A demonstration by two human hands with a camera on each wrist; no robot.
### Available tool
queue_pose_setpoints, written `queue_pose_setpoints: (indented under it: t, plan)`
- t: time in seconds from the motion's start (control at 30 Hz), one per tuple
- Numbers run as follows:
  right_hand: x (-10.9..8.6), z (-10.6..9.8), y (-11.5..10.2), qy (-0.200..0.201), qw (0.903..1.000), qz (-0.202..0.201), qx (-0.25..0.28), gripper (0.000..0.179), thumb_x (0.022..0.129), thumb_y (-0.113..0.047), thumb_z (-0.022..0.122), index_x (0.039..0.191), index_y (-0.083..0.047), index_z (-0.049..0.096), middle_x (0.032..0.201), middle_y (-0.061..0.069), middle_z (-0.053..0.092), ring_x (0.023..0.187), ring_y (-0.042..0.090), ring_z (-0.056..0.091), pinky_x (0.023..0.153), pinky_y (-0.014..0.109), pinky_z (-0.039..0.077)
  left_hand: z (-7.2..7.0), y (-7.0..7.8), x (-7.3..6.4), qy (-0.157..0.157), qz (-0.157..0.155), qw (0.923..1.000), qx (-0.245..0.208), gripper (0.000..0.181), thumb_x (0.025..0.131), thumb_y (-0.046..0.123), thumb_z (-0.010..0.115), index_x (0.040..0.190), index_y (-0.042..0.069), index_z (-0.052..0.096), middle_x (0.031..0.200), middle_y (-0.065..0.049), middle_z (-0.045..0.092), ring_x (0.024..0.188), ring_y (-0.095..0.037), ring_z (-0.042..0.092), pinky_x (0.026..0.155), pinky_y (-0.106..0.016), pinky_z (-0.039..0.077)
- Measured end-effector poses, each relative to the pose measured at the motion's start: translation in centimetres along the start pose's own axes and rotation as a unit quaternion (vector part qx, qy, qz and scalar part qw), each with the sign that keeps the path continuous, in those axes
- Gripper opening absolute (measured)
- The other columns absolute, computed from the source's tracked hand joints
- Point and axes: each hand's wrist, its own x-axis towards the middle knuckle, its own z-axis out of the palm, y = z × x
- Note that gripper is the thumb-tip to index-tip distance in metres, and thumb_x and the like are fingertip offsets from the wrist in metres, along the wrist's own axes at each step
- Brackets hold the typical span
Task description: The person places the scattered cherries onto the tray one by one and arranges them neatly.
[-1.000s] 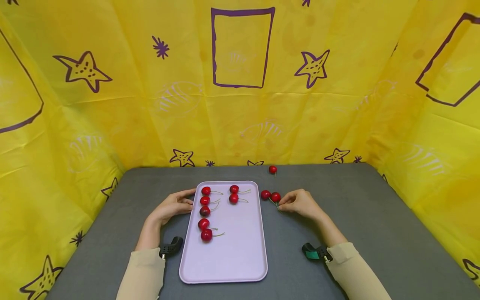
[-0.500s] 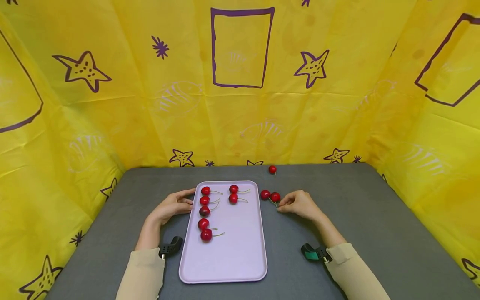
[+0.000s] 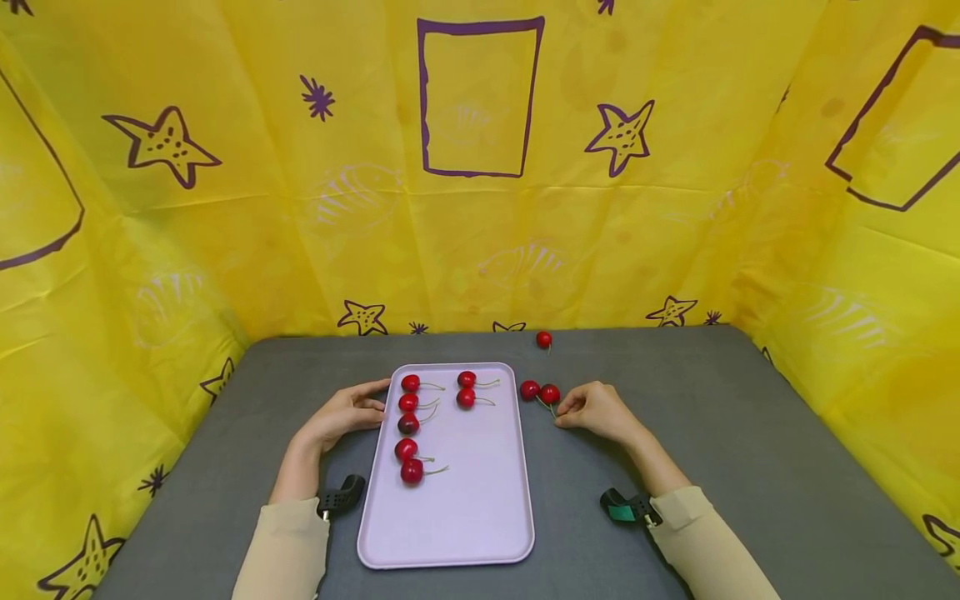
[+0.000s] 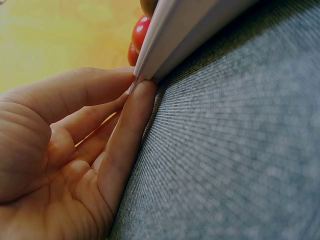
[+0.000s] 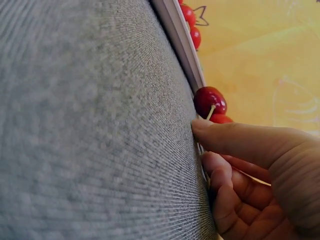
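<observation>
On the grey table lies a pale lilac tray (image 3: 465, 508) bearing several red cherries with green stems. At its left edge my left hand (image 3: 348, 414) holds the rim; in the left wrist view the fingertips meet the tray's side wall (image 4: 165, 45). Right of the tray, my right hand (image 3: 597, 411) pinches the stem of a cherry (image 3: 550, 393) between thumb and fingertips. That dark red cherry (image 5: 210, 101) shows just past the thumb in the right wrist view. A second cherry (image 3: 529, 390) lies beside it, close to the tray's right rim.
Another cherry (image 3: 543, 339) lies near the table's back edge. Yellow patterned cloth (image 3: 480, 250) hangs behind and on both sides of the table. On the tray, cherries (image 3: 408, 425) form a left column, with two cherries (image 3: 466, 398) at the upper middle.
</observation>
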Motion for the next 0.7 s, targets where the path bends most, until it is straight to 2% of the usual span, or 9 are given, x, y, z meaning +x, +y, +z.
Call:
queue_pose_setpoints:
  t: [0.1, 0.33, 0.7]
  plan:
    - [0.02, 0.01, 0.00, 0.002, 0.9999, -0.008, -0.014, 0.012, 0.073, -0.025, 0.085, 0.071, -0.020, 0.075, 0.068, -0.007, 0.071, 0.062, 0.004, 0.055, 0.058, 0.020, 0.044, -0.04, -0.13, 0.02, -0.005, 0.009, 0.9999, 0.000, 0.070, 0.091, 0.014, 0.067, 0.152, 0.003, 0.035, 0.113, -0.018, 0.066, 0.094, -0.013, 0.063, 0.084, -0.023, 0.058]
    - [-0.08, -0.14, -0.21, 0.009, 0.9988, -0.028, -0.039, 0.010, 0.077, -0.020, 0.079, 0.068, -0.019, 0.074, 0.065, -0.007, 0.070, 0.060, 0.004, 0.052, 0.057, 0.020, 0.042, 0.00, -0.13, 0.18, 0.003, -0.001, 1.0000, -0.001, 0.070, 0.089, 0.014, 0.068, 0.151, 0.005, 0.037, 0.111, -0.016, 0.066, 0.094, -0.013, 0.063, 0.084, -0.024, 0.059]
    - [-0.05, -0.25, -0.08, 0.011, 0.9983, -0.039, -0.041, 0.009, 0.085, -0.018, 0.072, 0.076, -0.015, 0.073, 0.071, -0.005, 0.069, 0.064, 0.004, 0.054, 0.063, 0.020, 0.046, -0.08, -0.19, 0.09, 0.001, 0.000, 1.0000, 0.002, 0.070, 0.090, 0.013, 0.068, 0.151, 0.005, 0.037, 0.112, -0.016, 0.066, 0.094, -0.013, 0.063, 0.085, -0.025, 0.059]
